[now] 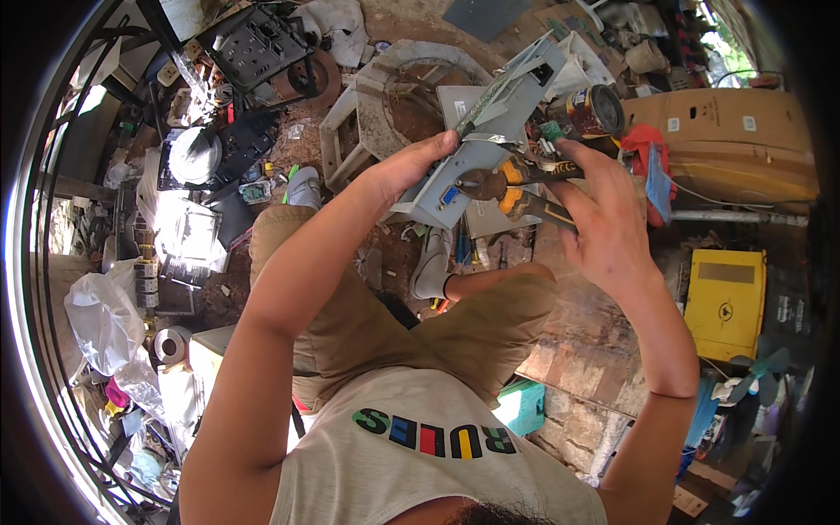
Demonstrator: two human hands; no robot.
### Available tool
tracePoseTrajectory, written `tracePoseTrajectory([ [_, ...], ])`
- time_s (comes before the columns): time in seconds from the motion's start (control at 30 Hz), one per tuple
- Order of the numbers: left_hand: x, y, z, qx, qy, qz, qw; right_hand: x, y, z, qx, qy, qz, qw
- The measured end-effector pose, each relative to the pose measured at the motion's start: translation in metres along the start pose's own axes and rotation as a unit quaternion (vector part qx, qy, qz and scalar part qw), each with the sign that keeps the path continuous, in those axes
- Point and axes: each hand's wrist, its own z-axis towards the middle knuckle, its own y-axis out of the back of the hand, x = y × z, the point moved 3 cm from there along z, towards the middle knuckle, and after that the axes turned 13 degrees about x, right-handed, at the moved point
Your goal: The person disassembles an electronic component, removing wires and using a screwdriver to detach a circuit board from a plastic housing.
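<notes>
Across the upper right of the cluttered ground: one long brown cardboard box (726, 144). Below it, one yellow case (724, 302). Before the seated person, raised off the ground: one grey metal panel (479, 157), long axis slanting from lower left to upper right. Right hand (608, 214), partly open, fingers curled about the spread handles of the pliers. Left hand (411, 166), thumb over the panel's near left edge, fingers hidden, seemingly gripping. One pair of pliers (493, 185), yellow and black, head pointing left, over the panel; contact cannot be told. One blue connector (449, 195), on the panel's lower end, just left of the plier head, nearer the left hand.
</notes>
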Motion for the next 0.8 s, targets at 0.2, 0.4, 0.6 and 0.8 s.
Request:
tracePoseTrajectory([
  [0.2,0.001,0.001,0.001,0.009,-0.009,0.022,1.000,0.002,-0.001,-0.003,0.002,0.011,-0.011,1.000],
  [0.4,0.003,0.003,0.000,0.004,-0.001,0.047,0.999,0.003,-0.009,-0.004,0.008,0.015,-0.007,1.000],
  [0.6,0.009,0.002,0.002,0.016,0.016,0.034,0.999,-0.003,-0.008,-0.001,-0.018,0.071,-0.048,0.996],
  [0.8,0.025,0.003,0.011,0.074,0.062,0.055,0.994,-0.009,0.004,0.007,-0.026,0.156,-0.120,0.980],
])
